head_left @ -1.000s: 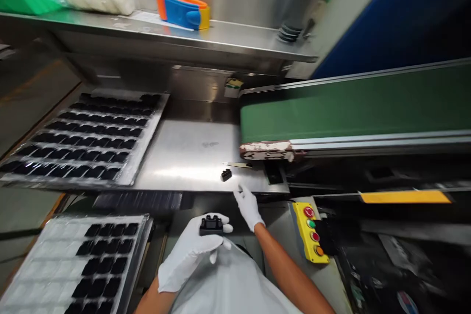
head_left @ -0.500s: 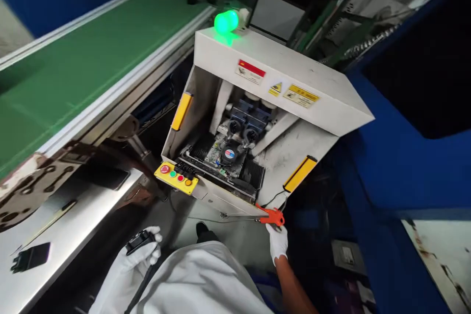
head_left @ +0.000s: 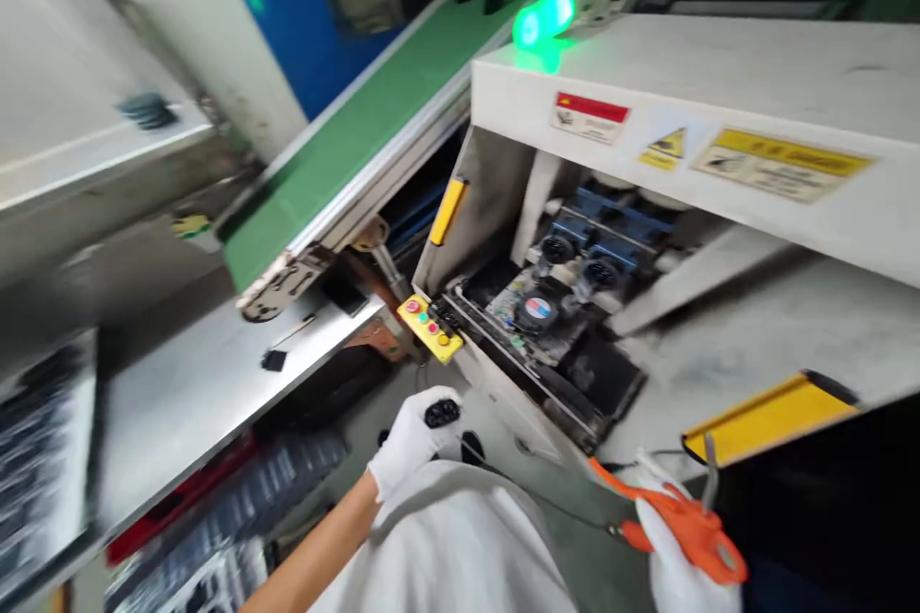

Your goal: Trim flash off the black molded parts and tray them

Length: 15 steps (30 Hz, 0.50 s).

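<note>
My left hand point(head_left: 421, 436), in a white glove, is closed around a small black plastic part point(head_left: 442, 413) in front of my body. At the lower right my gloved right hand point(head_left: 679, 560) is wrapped round an orange air blow gun point(head_left: 694, 532). A thin hose runs from the gun toward the left. Both hands are below the front of a white machine point(head_left: 517, 81). Inside its opening sit a round black fan-like piece with a label point(head_left: 536, 308) and dark blue blocks point(head_left: 610, 235).
A yellow button panel point(head_left: 431, 328) is at the machine's left corner, with a lit green lamp point(head_left: 544, 19) on top. Left of it runs a green conveyor belt point(head_left: 359, 139). Below the belt, a metal table point(head_left: 187, 402) holds a small black part point(head_left: 273, 360) and a blurred tray point(head_left: 90, 460).
My view has swung left, bringing more of the metal table and the tray into sight. The air blow gun stays in my right hand and the black part in my left.
</note>
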Available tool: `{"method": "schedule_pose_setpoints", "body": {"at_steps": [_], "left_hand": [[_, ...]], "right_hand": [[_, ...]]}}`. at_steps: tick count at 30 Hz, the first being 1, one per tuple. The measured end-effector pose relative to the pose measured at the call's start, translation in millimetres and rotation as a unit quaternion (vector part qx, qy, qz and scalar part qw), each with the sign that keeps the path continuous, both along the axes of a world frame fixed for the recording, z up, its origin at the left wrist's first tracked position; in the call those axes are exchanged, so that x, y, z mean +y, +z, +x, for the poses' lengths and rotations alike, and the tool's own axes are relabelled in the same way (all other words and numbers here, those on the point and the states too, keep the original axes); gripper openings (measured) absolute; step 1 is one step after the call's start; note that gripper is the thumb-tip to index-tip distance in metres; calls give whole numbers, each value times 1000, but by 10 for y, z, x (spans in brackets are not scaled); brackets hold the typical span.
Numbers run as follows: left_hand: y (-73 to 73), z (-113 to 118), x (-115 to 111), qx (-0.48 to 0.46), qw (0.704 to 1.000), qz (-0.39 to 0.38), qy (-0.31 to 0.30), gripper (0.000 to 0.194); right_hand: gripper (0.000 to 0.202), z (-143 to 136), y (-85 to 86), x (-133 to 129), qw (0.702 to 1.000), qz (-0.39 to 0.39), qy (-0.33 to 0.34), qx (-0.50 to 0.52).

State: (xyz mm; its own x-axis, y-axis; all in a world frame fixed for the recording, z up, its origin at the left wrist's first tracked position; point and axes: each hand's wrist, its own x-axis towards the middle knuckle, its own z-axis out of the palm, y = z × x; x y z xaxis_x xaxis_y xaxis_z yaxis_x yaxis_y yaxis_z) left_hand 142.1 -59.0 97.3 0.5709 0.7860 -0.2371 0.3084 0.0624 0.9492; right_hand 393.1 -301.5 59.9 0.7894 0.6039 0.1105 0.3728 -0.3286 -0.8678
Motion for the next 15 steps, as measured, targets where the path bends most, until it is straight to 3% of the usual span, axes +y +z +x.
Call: {"method": "schedule_pose_setpoints", "body": {"at_steps": [2, 3, 4, 6, 9, 15], "left_hand": [[-199, -194, 92, 112, 987, 111, -7, 28], [-296, -304, 141, 162, 977, 141, -11, 35], [-386, -416, 181, 201, 967, 154, -11, 41], [-537, -630, 221, 255, 955, 154, 7, 46], [-683, -893, 164, 324, 933, 153, 40, 43], [-780, -1235, -68, 384, 908, 153, 73, 44]], "right_hand": [[33, 1, 198, 381, 983, -57, 158, 68], [33, -72, 289, 607, 958, -118, 244, 97], [29, -184, 372, 831, 920, -193, 324, 107], [18, -471, 503, 1215, 845, -317, 421, 90], [9, -862, 620, 1555, 784, -385, 483, 59], [3, -1258, 862, 1773, 726, -433, 531, 57]]}}
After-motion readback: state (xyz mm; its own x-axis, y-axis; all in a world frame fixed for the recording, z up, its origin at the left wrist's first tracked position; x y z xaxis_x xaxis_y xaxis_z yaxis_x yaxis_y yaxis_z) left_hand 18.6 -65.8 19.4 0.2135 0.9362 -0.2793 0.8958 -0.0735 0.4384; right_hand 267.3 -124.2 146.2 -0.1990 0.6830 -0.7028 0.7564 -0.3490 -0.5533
